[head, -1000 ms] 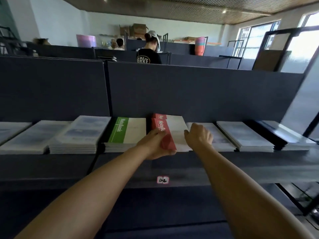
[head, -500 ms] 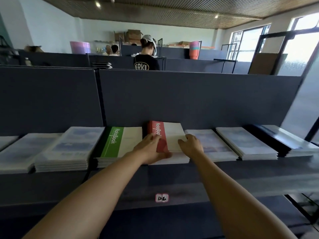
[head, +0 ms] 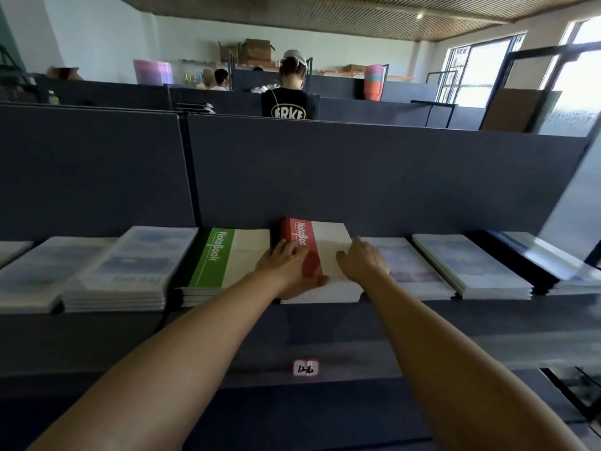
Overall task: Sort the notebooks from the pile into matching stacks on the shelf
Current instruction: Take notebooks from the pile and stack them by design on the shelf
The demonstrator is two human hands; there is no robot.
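Left hand (head: 287,266): laid flat on the near left part of the red notebook stack (head: 325,255), fingers fairly straight over the red band and the thumb at the stack's near edge; nothing is gripped.
Right hand (head: 361,262): laid palm down on the white right half of the same top cover, fingers loosely spread, nothing pinched.
Red notebook stack: placed on the shelf (head: 422,323), far edge close to the grey partition (head: 374,177), between the green notebook stack (head: 227,262) on the left and a pale blue stack (head: 413,271) on the right.
Further pale blue stacks (head: 130,268): ranged along the shelf to left and right.
Label (head: 305,368): fixed on the shelf's front edge, lettering not legible.
Step judged in hand: the top red notebook is being squared onto its matching stack.
Handling advice: light, even downward pressure is to be kept by both palms; the cover is to be slid until its edges meet those beneath. The spine side should be aligned first. The neighbouring stacks, just beside, are not to be nudged.
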